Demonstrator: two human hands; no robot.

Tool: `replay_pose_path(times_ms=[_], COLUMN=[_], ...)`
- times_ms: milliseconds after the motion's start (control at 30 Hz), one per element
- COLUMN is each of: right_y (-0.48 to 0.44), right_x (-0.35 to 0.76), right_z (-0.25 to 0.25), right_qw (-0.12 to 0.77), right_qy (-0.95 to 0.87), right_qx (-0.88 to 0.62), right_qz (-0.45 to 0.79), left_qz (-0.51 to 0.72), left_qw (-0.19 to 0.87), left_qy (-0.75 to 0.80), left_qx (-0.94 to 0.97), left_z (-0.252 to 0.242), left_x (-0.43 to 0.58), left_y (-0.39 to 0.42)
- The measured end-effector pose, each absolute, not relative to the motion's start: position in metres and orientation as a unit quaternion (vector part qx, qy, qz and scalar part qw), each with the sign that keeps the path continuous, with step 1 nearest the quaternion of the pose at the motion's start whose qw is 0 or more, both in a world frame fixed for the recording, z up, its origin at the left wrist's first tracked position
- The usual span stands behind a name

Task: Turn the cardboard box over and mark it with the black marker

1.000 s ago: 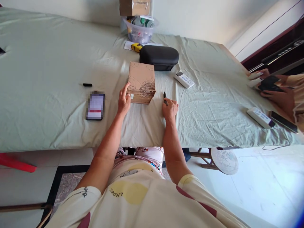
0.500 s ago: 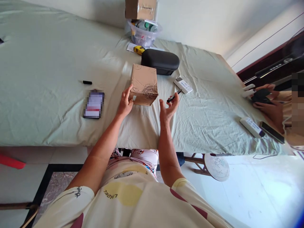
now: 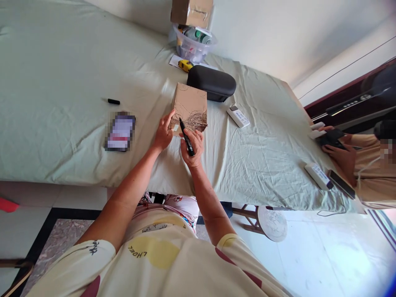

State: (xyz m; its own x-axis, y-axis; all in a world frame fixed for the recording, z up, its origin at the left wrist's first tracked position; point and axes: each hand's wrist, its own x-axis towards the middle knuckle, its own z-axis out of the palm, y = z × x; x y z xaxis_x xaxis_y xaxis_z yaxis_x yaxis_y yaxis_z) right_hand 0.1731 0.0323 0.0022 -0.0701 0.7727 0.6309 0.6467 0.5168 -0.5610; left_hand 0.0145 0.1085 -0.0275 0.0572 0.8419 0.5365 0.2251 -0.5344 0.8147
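A cardboard box (image 3: 191, 101) with black scribbles on its top and near edge sits on the green cloth. Against its left side rests my left hand (image 3: 163, 132), the fingers gripping the near left corner. My right hand (image 3: 193, 146) is closed round a black marker (image 3: 187, 137), at the near side of the box. The marker's tip points at the box's upper face near the left edge; whether it touches is too small to tell. A black pen cap (image 3: 114, 101) and a phone (image 3: 120, 131) lie to the left.
Behind the box are a black case (image 3: 211, 83), a yellow tape measure (image 3: 185, 65) and a plastic basket (image 3: 193, 47) under another carton (image 3: 192, 12). A small white-and-grey box (image 3: 238, 116) lies right. At far right, another person's hands (image 3: 340, 152) hold something dark.
My right hand has moved left with the marker, from beside the box to its near side. My left hand still holds the box. The camera view has shifted slightly.
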Motion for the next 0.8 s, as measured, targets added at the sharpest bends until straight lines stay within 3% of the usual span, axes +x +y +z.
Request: replay_pose_path(times_ms=[300,667,800], right_y=[0.040,0.043,0.042], right_x=[0.167,0.160,0.163], right_z=[-0.002,-0.004,-0.002], right_qw=[0.459,0.424,0.489], right_qy=[-0.733,-0.775,-0.729], right_qx=[-0.498,-0.468,-0.478], right_qz=[-0.063,0.014,0.018], left_qz=[0.550,0.574,0.581], left_qw=[0.310,0.345,0.342], left_qy=[0.391,0.404,0.456], left_qx=[0.669,0.623,0.581], left_z=[-0.029,-0.036,-0.043], left_x=[0.012,0.019,0.022], left_y=[0.107,0.109,0.107])
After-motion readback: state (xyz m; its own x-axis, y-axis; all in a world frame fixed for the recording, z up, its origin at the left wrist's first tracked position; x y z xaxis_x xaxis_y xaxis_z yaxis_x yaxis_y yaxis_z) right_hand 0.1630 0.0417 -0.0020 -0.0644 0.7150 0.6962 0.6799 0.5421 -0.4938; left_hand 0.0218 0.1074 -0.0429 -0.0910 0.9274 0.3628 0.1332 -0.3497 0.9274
